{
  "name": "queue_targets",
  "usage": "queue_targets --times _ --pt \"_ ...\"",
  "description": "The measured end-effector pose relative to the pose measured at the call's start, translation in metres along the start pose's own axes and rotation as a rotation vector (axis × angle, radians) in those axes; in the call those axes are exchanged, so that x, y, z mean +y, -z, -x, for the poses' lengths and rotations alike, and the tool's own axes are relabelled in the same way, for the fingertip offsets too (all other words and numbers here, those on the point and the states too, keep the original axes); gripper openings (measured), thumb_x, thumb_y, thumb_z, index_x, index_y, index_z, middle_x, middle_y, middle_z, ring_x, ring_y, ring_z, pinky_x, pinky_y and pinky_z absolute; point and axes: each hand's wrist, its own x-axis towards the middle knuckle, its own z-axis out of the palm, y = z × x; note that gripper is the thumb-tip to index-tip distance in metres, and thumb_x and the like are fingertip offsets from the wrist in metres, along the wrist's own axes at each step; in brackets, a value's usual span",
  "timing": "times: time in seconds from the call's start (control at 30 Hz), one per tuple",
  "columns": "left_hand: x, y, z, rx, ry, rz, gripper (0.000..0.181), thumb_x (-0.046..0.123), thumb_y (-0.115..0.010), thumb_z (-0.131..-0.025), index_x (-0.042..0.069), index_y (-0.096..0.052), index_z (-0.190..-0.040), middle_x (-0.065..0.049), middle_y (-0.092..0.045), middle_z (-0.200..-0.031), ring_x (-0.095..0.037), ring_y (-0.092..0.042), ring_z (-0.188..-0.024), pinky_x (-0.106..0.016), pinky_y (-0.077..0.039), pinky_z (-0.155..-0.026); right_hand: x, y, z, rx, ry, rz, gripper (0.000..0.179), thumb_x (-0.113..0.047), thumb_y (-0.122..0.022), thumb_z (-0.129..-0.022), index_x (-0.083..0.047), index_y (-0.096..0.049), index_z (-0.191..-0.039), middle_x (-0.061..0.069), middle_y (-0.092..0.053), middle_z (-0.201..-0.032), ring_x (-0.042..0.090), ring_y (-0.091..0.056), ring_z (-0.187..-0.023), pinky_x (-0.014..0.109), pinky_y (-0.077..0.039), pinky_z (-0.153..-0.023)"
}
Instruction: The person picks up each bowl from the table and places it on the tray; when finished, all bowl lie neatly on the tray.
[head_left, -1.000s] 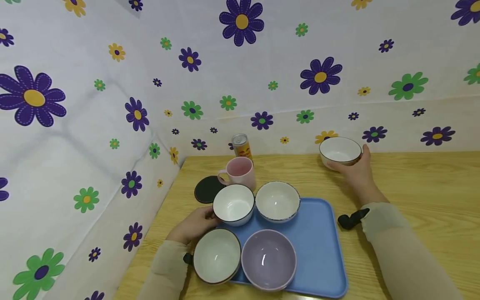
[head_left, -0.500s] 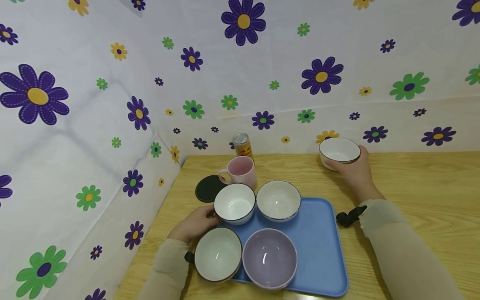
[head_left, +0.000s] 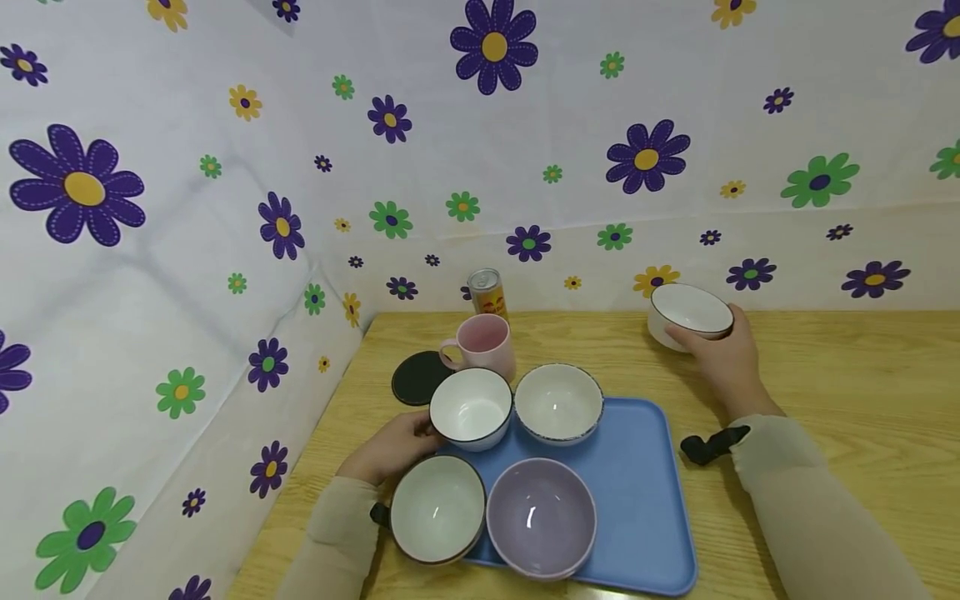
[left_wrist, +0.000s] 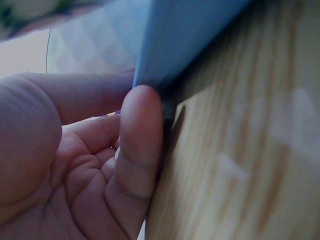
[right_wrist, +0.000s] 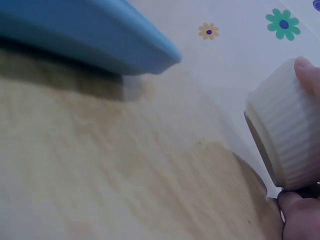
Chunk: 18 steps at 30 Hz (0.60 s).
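Observation:
My right hand (head_left: pixel 729 367) grips a white bowl (head_left: pixel 690 310) with a dark rim at the back right, thumb on the near side. In the right wrist view the ribbed outside of this bowl (right_wrist: pixel 285 125) shows, its base tilted and raised off the wood. At the left, my left hand (head_left: pixel 392 450) pinches the edge of the blue tray (head_left: pixel 641 500); the left wrist view has fingertips (left_wrist: pixel 142 112) right at its rim. On the tray stand a dark-rimmed white bowl (head_left: pixel 471 408), a speckle-rimmed white bowl (head_left: pixel 558 404), a brown-rimmed whitish bowl (head_left: pixel 438 510) and a purple bowl (head_left: pixel 540 517).
Behind the tray stand a pink mug (head_left: pixel 486 346) and a drink can (head_left: pixel 489 296), with a black round coaster (head_left: pixel 420 379) to their left. A flower-print cloth (head_left: pixel 555 117) rises behind and left of the wooden table (head_left: pixel 862 392).
The bowl in my right hand has shifted a little to the right and tipped slightly. My left hand keeps its place at the tray edge.

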Motion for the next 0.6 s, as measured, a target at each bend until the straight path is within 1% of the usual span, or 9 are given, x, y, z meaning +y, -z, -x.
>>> queue_targets --times 0.07,0.27,0.37,0.5,0.6 --pt "0.001 0.000 0.000 -0.004 -0.002 -0.003 0.036 0.026 -0.066 -0.098 0.010 -0.064 -0.130 -0.003 -0.068 -0.117 -0.017 -0.060 -0.106 -0.038 -0.048 -0.095 -0.001 0.002 0.003 -0.001 0.011 -0.002 0.108 -0.053 -0.078 -0.083 -0.009 -0.016 -0.159 0.018 -0.030 -0.159 0.038 -0.031 -0.144 0.055 -0.026 -0.117" --pt "0.006 0.004 0.002 0.017 -0.004 -0.015 0.035 0.025 -0.065 -0.097 0.008 -0.064 -0.128 -0.003 -0.069 -0.111 -0.017 -0.060 -0.101 -0.035 -0.048 -0.091 -0.007 0.005 0.016 -0.017 0.050 -0.001 0.106 -0.052 -0.079 -0.083 -0.009 -0.018 -0.158 0.018 -0.032 -0.157 0.038 -0.032 -0.142 0.057 -0.027 -0.116" --pt "0.008 0.004 0.003 0.014 -0.006 -0.010 0.036 0.025 -0.065 -0.097 0.007 -0.064 -0.128 -0.004 -0.069 -0.113 -0.018 -0.060 -0.103 -0.037 -0.048 -0.093 -0.008 0.006 0.025 -0.026 0.066 -0.015 0.104 -0.048 -0.079 -0.084 -0.007 -0.018 -0.158 0.019 -0.033 -0.156 0.038 -0.033 -0.141 0.057 -0.027 -0.116" --pt "0.008 0.002 0.003 0.010 -0.004 -0.011 0.036 0.025 -0.066 -0.097 0.007 -0.064 -0.128 -0.005 -0.069 -0.116 -0.018 -0.060 -0.106 -0.038 -0.047 -0.095 -0.009 0.006 0.037 -0.043 0.068 -0.036 0.100 -0.044 -0.079 -0.086 -0.006 -0.020 -0.157 0.020 -0.034 -0.155 0.038 -0.033 -0.140 0.056 -0.027 -0.116" --pt "0.009 0.000 0.003 0.011 0.009 -0.007 0.036 0.025 -0.067 -0.097 0.008 -0.064 -0.128 -0.004 -0.069 -0.113 -0.017 -0.059 -0.103 -0.037 -0.048 -0.093 -0.009 0.007 0.045 -0.064 0.063 -0.044 0.099 -0.044 -0.077 -0.088 -0.006 -0.019 -0.158 0.020 -0.032 -0.156 0.039 -0.032 -0.141 0.057 -0.027 -0.116"
